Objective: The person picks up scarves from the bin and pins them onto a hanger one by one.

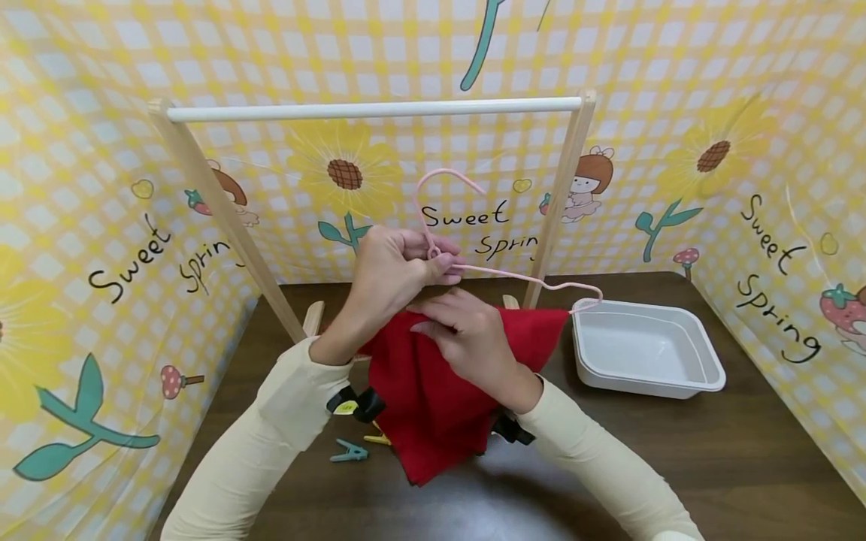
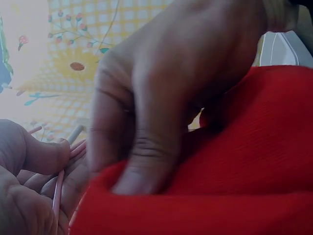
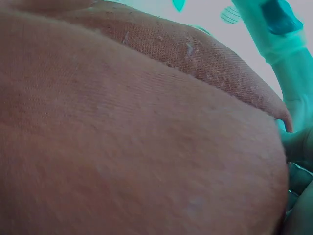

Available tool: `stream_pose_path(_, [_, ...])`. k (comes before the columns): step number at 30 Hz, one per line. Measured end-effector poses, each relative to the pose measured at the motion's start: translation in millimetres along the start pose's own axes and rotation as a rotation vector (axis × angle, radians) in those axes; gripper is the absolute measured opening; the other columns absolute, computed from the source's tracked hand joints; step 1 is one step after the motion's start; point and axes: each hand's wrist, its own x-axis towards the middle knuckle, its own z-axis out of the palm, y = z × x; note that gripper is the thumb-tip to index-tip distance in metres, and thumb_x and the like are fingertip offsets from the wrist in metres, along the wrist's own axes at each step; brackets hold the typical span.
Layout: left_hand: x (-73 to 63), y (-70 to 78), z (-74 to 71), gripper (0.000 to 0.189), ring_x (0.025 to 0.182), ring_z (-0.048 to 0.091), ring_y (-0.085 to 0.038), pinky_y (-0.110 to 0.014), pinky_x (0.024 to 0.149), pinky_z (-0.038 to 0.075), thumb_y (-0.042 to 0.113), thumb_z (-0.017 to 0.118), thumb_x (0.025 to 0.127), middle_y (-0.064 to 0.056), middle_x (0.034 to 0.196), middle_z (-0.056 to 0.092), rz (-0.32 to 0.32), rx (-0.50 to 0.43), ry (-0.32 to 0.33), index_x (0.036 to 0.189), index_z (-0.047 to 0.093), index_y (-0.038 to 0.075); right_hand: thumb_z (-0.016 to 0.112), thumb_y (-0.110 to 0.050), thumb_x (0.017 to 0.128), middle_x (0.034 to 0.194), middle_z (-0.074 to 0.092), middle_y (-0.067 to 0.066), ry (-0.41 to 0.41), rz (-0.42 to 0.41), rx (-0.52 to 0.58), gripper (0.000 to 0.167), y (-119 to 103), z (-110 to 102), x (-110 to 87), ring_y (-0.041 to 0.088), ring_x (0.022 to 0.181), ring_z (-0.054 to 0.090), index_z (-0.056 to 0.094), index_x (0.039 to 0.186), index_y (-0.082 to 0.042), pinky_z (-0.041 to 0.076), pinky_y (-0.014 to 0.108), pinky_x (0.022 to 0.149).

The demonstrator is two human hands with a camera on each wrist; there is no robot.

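My left hand (image 1: 392, 270) pinches a pink wire clothes hanger (image 1: 497, 270) at the base of its hook, which points up. Just below, my right hand (image 1: 463, 338) grips the upper edge of a red cloth (image 1: 433, 398). The hanger's right end runs into the cloth's right corner, and its left arm is hidden by hands and fabric. In the left wrist view, the right thumb (image 2: 142, 176) presses on the folded edge of the cloth beside the left hand (image 2: 29, 171). Fabric (image 3: 146, 147) fills most of the right wrist view, discoloured.
Behind the hands stands a wooden rack with a white crossbar (image 1: 379, 110). A white plastic tub (image 1: 649, 387) sits on the brown table (image 1: 744, 443) at the right. Near the cloth's lower left lie a teal clothespin (image 1: 349, 451) and a partly covered yellow clothespin (image 1: 376, 439).
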Motion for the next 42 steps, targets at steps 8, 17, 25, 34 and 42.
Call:
stream_pose_path(8, [-1.0, 1.5, 7.9, 0.008, 0.067, 0.077, -0.018, -0.034, 0.067, 0.066, -0.002, 0.073, 0.090, -0.019, 0.087, 0.078, -0.019, 0.014, -0.031, 0.091, 0.078, -0.008, 0.086, -0.005, 0.078, 0.091, 0.079, 0.010, 0.034, 0.051, -0.020, 0.019, -2, 2, 9.9, 0.024, 0.091, 0.074, 0.081, 0.097, -0.001, 0.064, 0.035, 0.085])
stream_pose_path(17, [0.1, 4.4, 8.7, 0.006, 0.070, 0.078, -0.019, -0.036, 0.071, 0.066, -0.005, 0.072, 0.090, -0.022, 0.090, 0.077, -0.005, 0.023, -0.026, 0.090, 0.077, -0.009, 0.082, -0.018, 0.085, 0.089, 0.077, 0.001, -0.112, 0.045, -0.205, 0.017, 1, 10, 6.7, 0.017, 0.088, 0.071, 0.080, 0.101, -0.011, 0.061, 0.029, 0.073])
stream_pose_path(25, [5.1, 7.5, 3.2, 0.007, 0.070, 0.078, -0.017, -0.031, 0.070, 0.065, -0.006, 0.073, 0.089, -0.023, 0.088, 0.077, 0.048, 0.030, 0.008, 0.091, 0.077, -0.011, 0.086, -0.036, 0.081, 0.108, 0.079, 0.002, -0.131, -0.200, -0.274, 0.038, 7, -4, -17.6, 0.017, 0.098, 0.070, 0.080, 0.112, -0.015, 0.057, 0.031, 0.089])
stream_pose_path(34, [10.9, 25.1, 3.7, 0.008, 0.072, 0.078, -0.019, -0.031, 0.072, 0.065, -0.006, 0.074, 0.088, -0.025, 0.091, 0.076, 0.092, 0.028, 0.004, 0.092, 0.075, -0.013, 0.082, -0.019, 0.086, 0.115, 0.076, 0.007, -0.132, -0.291, -0.403, 0.036, 22, -18, -27.8, 0.022, 0.101, 0.069, 0.075, 0.120, -0.010, 0.058, 0.035, 0.092])
stream_pose_path(42, [11.4, 21.8, 5.3, 0.008, 0.071, 0.078, -0.018, -0.032, 0.072, 0.065, -0.007, 0.073, 0.089, -0.026, 0.090, 0.076, 0.106, 0.006, -0.002, 0.093, 0.075, -0.013, 0.081, -0.010, 0.085, 0.104, 0.079, 0.008, -0.041, -0.189, -0.314, 0.024, 21, -29, -30.1, 0.022, 0.094, 0.070, 0.079, 0.109, -0.009, 0.061, 0.035, 0.084])
